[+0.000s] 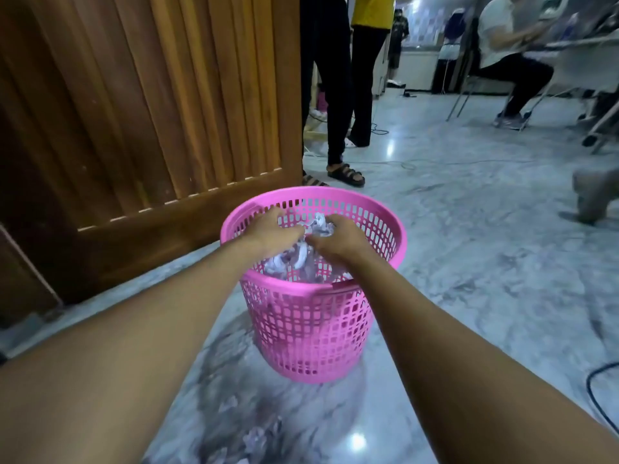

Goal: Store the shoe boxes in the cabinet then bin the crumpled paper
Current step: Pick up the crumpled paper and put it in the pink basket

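Both my arms reach straight out. My left hand and right hand sit side by side, fingers curled down, holding the crumpled paper between them. Under the hands is the pink basket, with a paper pile inside. The wooden cabinet door stands left of my left hand. Open floor lies right of my right hand.

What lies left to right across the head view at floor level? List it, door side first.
Brown slatted wooden door → pink plastic mesh basket → black cable. The left hand, right hand and crumpled white paper overlap the basket, so are left out.
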`<state>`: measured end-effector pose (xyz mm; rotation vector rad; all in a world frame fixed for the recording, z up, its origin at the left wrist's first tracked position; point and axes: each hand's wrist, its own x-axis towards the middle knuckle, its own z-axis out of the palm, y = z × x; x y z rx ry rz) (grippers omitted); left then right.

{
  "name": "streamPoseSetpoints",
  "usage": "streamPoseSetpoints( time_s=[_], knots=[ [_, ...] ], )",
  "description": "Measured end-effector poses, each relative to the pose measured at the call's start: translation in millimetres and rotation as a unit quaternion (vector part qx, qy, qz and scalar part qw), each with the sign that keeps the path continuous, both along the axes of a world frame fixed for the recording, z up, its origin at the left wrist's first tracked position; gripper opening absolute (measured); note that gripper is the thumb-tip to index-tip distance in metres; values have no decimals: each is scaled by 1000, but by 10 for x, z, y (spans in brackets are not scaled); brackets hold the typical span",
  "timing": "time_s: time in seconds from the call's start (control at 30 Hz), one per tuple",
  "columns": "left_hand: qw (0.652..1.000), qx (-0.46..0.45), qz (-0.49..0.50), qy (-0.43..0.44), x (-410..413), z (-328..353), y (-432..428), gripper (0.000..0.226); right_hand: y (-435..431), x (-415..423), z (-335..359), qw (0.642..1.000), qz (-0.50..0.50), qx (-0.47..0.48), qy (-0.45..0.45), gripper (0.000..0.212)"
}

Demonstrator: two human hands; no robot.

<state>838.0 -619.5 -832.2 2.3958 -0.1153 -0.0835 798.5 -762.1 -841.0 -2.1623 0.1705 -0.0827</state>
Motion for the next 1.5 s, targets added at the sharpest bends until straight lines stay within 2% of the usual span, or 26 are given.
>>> streamPoseSetpoints(
  time_s=[0.07,0.13,0.17,0.23,0.27,0.33,0.43,0.53,0.6,0.73,0.83,0.97,1.07,1.17,1.3,1.4,1.5],
  knots=[
    [995,86,19,-51,-6,-103,127,58,30,9,-40,998,16,-50,31,60],
    [983,137,94,-83,-68,-209,273,67,86,-5,-37,991,16,-127,27,60],
    [982,111,143,-58,-94,-246,354,71,139,-29,-27,988,21,-152,24,57],
    [972,-52,225,43,-160,-259,494,74,251,-93,-9,981,53,-187,12,47],
    [960,-133,233,86,-214,-249,536,66,303,-124,-5,977,83,-198,7,44],
    [934,-242,239,110,-294,-236,604,41,398,-225,40,965,173,-195,11,46],
    [911,-286,288,70,-449,-223,726,36,526,-463,176,927,307,-208,49,50],
    [888,-310,335,52,-611,-231,961,39,659,-644,215,903,353,-243,39,31],
    [874,-329,354,45,-716,-245,1147,40,777,-734,177,896,352,-269,-6,21],
    [836,-385,391,9,-992,-291,1430,41,974,-848,-3,882,290,-356,-109,27],
    [827,-390,405,-3,-1174,-353,1583,42,1098,-916,-161,867,258,-382,-189,25],
    [842,-380,384,0,-1320,-399,1681,42,1199,-978,-363,869,215,-368,-251,35],
    [863,-350,363,-11,-1437,-421,1708,41,1224,-1043,-438,881,177,-359,-253,45],
    [909,-277,311,-26,-1694,-460,1726,50,1278,-1258,-522,904,117,-331,-244,56],
    [970,-153,191,-10,-2163,-690,1737,53,1338,-1937,-962,935,61,-234,-257,53],
    [994,-54,91,13,-2551,-1033,1719,56,1332,-2653,-1477,959,26,-187,-212,48],
    [999,-24,18,22,-2984,-1445,1703,54,1269,-3328,-1988,973,18,-193,-123,49]
  ],
)
